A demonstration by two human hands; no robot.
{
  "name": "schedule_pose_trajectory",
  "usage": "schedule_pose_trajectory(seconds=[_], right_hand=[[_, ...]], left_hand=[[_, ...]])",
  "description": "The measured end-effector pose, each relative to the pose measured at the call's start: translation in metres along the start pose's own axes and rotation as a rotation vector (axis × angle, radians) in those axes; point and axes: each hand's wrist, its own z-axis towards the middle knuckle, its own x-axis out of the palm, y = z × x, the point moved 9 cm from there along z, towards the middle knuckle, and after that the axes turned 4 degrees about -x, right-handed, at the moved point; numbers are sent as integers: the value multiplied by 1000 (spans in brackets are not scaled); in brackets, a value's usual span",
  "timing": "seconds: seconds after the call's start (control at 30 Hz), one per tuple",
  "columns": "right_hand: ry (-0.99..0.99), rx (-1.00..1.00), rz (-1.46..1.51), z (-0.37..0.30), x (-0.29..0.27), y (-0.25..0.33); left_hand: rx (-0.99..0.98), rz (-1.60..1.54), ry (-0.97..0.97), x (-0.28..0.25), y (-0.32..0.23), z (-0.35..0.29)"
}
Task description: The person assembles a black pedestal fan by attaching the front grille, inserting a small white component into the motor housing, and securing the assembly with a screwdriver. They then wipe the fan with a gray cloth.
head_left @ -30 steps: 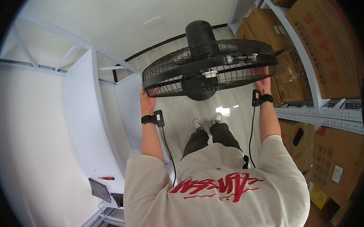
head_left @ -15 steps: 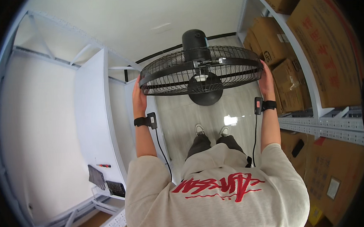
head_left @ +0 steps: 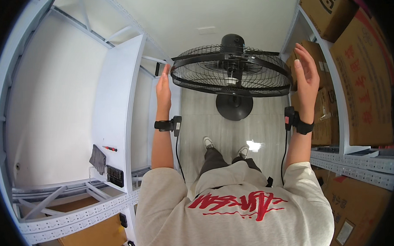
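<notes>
A black pedestal fan (head_left: 233,68) stands on the floor in front of me, its round wire cage seen from above and sloping down to the right. Beneath the cage shows its round base (head_left: 234,108). My left hand (head_left: 163,90) is beside the cage's left edge, fingers stretched upward and holding nothing; a narrow gap seems to separate it from the wire. On the other side my right hand (head_left: 307,81) is raised off the cage's right edge, fingers extended and apart from the fan. Each wrist wears a black strap with a small cabled box.
White metal shelving (head_left: 125,99) rises on the left, carrying a grey glove (head_left: 98,159), a red-and-black tool (head_left: 110,148) and a black case (head_left: 115,176). Cardboard boxes (head_left: 361,78) fill the right rack. A pale wall (head_left: 227,11) closes off the far side.
Both hands have come off the fan cage, the right one moving farther out. The cage now slopes to the right. My view and feet have shifted.
</notes>
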Motion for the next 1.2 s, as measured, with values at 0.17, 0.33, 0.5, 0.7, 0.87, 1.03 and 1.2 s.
schedule_pose_trajectory(seconds=[0.17, 0.33, 0.5, 0.7, 0.87, 1.03, 1.2], right_hand=[[70, -174, -68, -14, 51, 69], [26, -222, -84, -35, 94, 84], [288, -361, 39, -68, 210, 126], [724, -393, 204, -154, 409, 154], [917, -641, 165, -257, 579, 167], [1149, -228, 277, -340, 685, 152], [1324, -453, 204, -431, 743, 203]], left_hand=[[35, 85, 22, 1, -28, -16], [77, 96, 58, -22, -33, -31], [106, 135, 4, -76, -15, -42], [-62, -335, -51, -150, -15, -75], [-106, -730, -215, -272, 19, -125], [-169, -293, -603, -380, 25, -215], [-162, -75, -819, -437, 34, -285]])
